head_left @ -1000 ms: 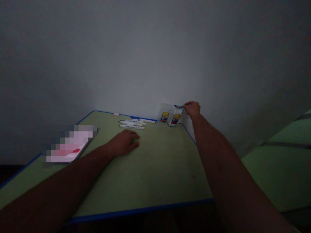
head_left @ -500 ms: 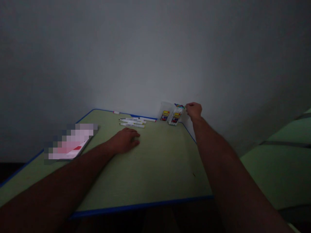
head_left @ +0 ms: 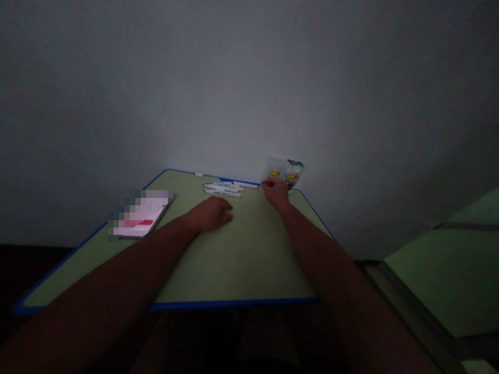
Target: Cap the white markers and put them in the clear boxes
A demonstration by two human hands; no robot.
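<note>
My left hand (head_left: 213,213) rests on the light green table, its fingers and thumb apart and nothing in it. Just beyond it lie several white markers (head_left: 224,194), some with yellow ends. Behind them a white marker with a red end (head_left: 245,185) lies along the table's back edge. My right hand (head_left: 276,194) is close to that red end, fingers curled together; no object shows in them. I cannot tell whether the fingertips touch the marker. Behind this hand stand a clear plastic case (head_left: 274,165) and a case of markers with coloured ends (head_left: 295,169), both partly hidden.
A tablet-like device (head_left: 152,213), its screen partly pixelated, lies at the table's left. A small white piece with a pink end (head_left: 198,175) sits at the back edge. The blue-edged table (head_left: 234,270) meets a grey wall (head_left: 234,93). A green surface (head_left: 448,270) stands right.
My right hand has moved left from beside the marker case to the red-ended marker. My left hand stays by the loose markers. The camera view has shifted.
</note>
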